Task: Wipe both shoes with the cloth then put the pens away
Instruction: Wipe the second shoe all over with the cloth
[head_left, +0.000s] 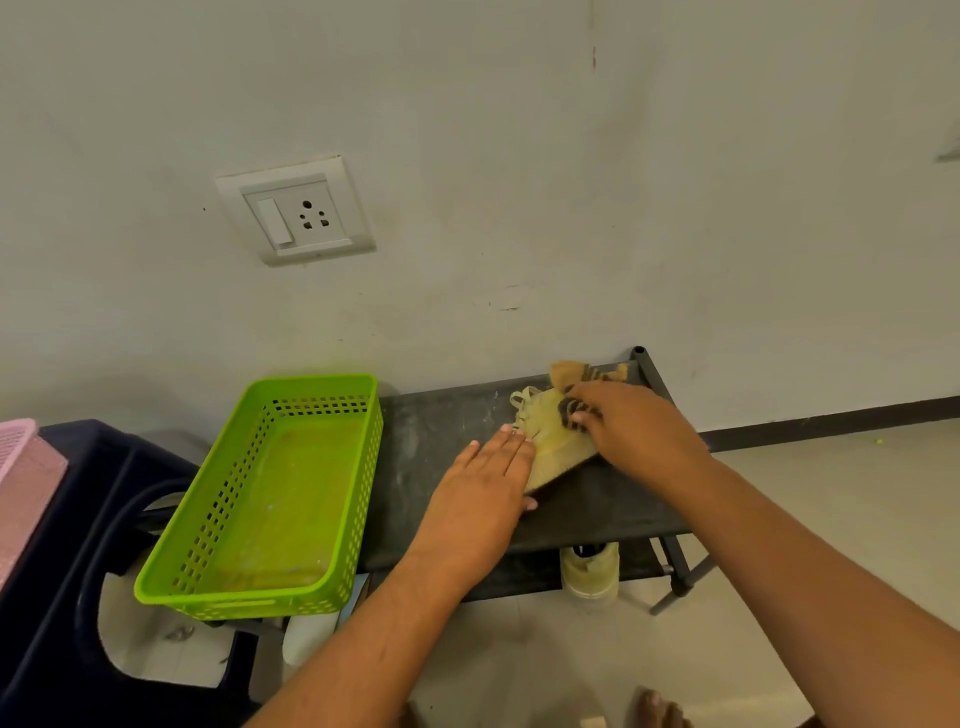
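Observation:
A cream-yellow shoe (550, 449) lies on the black top of a low shoe rack (441, 431) against the wall. My right hand (639, 431) grips a tan cloth with dark stripes (569, 371) and presses it onto the shoe's upper near the laces. My left hand (478, 499) lies flat, with straight fingers touching the shoe's near end. A second pale shoe (589, 571) stands on the rack's lower shelf, partly hidden by the top. No pens show in view.
A green perforated basket (363, 493) with nothing visible inside sits left of the rack, partly on a dark blue plastic stool (104, 467). A pink basket (21, 467) is at the far left edge. A wall socket (296, 213) is above. Pale floor lies to the right.

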